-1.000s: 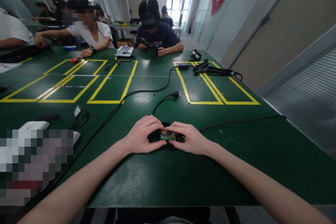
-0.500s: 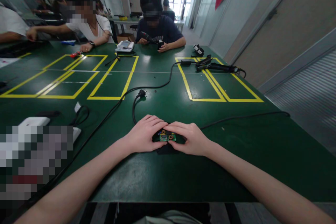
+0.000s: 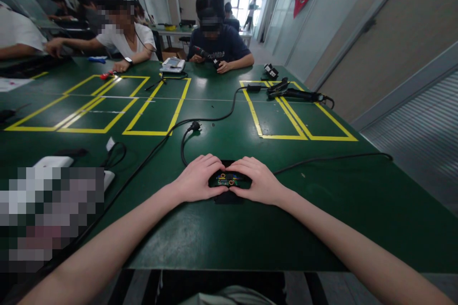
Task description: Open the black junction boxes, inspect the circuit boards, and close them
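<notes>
A small green circuit board (image 3: 227, 181) with round copper-coloured coils sits over a flat black piece (image 3: 229, 198) on the table before me. My left hand (image 3: 198, 178) curves round its left side, thumb at the near edge and fingers at the far edge. From the right, my right hand (image 3: 255, 181) does the same, its fingertips and thumb nearly meeting those of the left. Both hands are closed about the board, and their fingers hide its ends. Whether the board is inside the black piece or only on it, I cannot tell.
Yellow tape frames mark the green table (image 3: 286, 233). A black cable with a plug (image 3: 194, 126) lies beyond my hands. Black clamp-like tools (image 3: 286, 90) lie at the far right. Two people sit opposite, one holding a black object (image 3: 216, 63). White items stand at left, partly blurred.
The circuit board looks lower and more tilted between my fingers. More of the black piece shows behind my hands. The view has shifted slightly.
</notes>
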`<state>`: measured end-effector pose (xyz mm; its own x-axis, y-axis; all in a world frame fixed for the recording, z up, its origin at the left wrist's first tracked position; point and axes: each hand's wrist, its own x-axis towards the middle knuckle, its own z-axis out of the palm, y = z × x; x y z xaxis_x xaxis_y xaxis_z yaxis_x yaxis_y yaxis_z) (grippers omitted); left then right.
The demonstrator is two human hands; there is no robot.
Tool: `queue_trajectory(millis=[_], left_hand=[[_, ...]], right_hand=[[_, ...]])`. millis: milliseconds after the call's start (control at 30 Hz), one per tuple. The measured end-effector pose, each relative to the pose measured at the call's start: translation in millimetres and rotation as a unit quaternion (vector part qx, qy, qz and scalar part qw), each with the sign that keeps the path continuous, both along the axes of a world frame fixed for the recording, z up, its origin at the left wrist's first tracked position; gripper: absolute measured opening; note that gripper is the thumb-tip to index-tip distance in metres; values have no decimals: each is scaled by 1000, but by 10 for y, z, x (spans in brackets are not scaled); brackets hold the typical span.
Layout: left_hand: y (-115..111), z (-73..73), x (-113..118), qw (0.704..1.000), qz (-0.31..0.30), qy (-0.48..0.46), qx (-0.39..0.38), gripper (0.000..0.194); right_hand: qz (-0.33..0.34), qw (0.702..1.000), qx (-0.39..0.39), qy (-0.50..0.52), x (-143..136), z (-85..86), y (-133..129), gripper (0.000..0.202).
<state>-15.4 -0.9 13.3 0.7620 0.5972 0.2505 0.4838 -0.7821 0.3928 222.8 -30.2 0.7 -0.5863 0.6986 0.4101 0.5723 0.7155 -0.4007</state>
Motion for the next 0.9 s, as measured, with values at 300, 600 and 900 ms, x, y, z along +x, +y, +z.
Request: queue_trajectory(millis=[300, 600, 900], left_hand=[[-17, -16, 16, 1000, -3, -3, 5, 26], [23, -41, -13, 999, 3, -39, -6, 29], [85, -42, -56, 996, -10, -92, 3, 22]], right_hand=[[17, 999, -37, 17, 0, 3, 16, 30], [-31, 999, -19, 27, 33, -20, 40, 26], [-32, 999, -19, 29, 45, -10, 54, 29]])
